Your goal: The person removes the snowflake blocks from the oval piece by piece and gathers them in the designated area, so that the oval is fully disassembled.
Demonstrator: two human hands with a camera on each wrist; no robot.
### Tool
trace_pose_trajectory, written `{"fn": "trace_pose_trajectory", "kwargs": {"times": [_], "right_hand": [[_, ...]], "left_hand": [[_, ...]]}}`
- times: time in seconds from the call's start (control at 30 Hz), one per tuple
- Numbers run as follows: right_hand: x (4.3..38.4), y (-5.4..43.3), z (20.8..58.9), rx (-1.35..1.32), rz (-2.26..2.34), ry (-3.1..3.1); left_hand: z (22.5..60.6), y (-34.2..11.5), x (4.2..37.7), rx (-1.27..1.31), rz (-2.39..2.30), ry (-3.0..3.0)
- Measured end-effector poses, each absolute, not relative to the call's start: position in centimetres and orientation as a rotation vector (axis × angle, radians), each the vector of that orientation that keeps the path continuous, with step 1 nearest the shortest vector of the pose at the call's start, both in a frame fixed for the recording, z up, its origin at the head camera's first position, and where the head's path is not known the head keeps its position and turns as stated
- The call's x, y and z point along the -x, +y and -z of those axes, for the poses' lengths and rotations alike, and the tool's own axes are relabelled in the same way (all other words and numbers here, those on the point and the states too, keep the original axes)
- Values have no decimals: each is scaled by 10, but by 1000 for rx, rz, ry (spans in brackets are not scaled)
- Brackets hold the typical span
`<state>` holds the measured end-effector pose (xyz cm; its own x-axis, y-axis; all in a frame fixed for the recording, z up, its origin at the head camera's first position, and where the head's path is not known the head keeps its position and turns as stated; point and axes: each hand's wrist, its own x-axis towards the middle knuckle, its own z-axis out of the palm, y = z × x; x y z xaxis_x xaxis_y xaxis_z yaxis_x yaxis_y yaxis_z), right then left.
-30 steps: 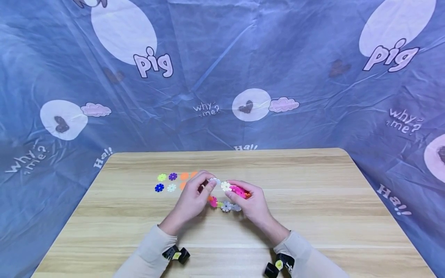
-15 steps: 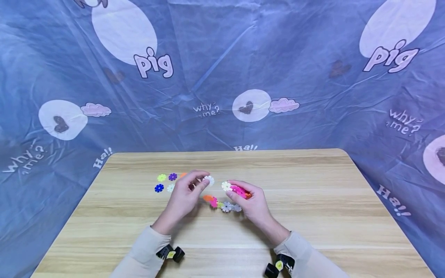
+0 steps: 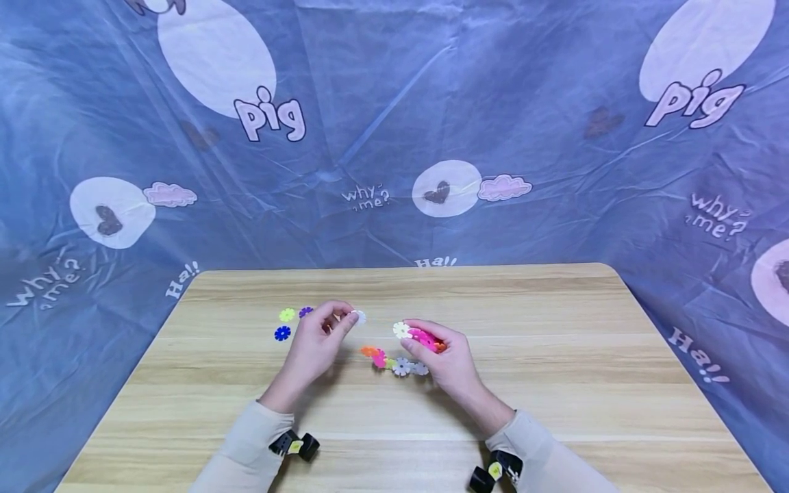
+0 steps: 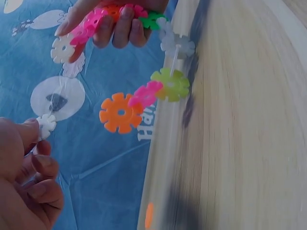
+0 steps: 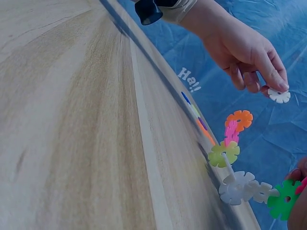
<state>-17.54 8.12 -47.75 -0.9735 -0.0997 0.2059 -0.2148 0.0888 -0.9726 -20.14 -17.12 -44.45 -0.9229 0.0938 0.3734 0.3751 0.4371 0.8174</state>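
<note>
In the head view my left hand (image 3: 314, 346) pinches a white flower-shaped plastic disc (image 3: 361, 317) between thumb and fingertips. To its right, my right hand (image 3: 453, 359) grips a chain of interlocked discs (image 3: 402, 367). A cream-white disc (image 4: 62, 49) sticks out past the right thumb at one end of the chain, with pink and orange ones running under the fingers. From a green disc (image 5: 284, 199) the chain hangs on through whitish, yellow-green and pink pieces to an orange disc (image 4: 118, 113) at its other end. A gap separates the pinched disc from the chain.
On the wooden table (image 3: 555, 397), left of the left hand, lie loose discs: yellow-green (image 3: 287, 314), purple (image 3: 305, 312) and dark blue (image 3: 282, 333). The left hand covers others there. A blue printed cloth (image 3: 382, 130) hangs behind the table and at both sides.
My left hand has moved left with the white disc, away from the chain, now covering the loose orange discs. The chain's orange end has come into view. The right hand has stayed in place.
</note>
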Motion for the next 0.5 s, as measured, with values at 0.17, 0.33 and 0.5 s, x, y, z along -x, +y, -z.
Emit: {"fn": "trace_pose_trajectory", "kwargs": {"times": [0.17, 0.33, 0.5], "right_hand": [[175, 81, 477, -331, -2040, -2253], [174, 81, 477, -331, -2041, -2256], [174, 80, 477, -335, -2037, -2257]], "left_hand": [[445, -178, 202, 361, 1441, -2477], [446, -185, 202, 309, 1387, -2533], [450, -190, 205, 278, 1341, -2599]]}}
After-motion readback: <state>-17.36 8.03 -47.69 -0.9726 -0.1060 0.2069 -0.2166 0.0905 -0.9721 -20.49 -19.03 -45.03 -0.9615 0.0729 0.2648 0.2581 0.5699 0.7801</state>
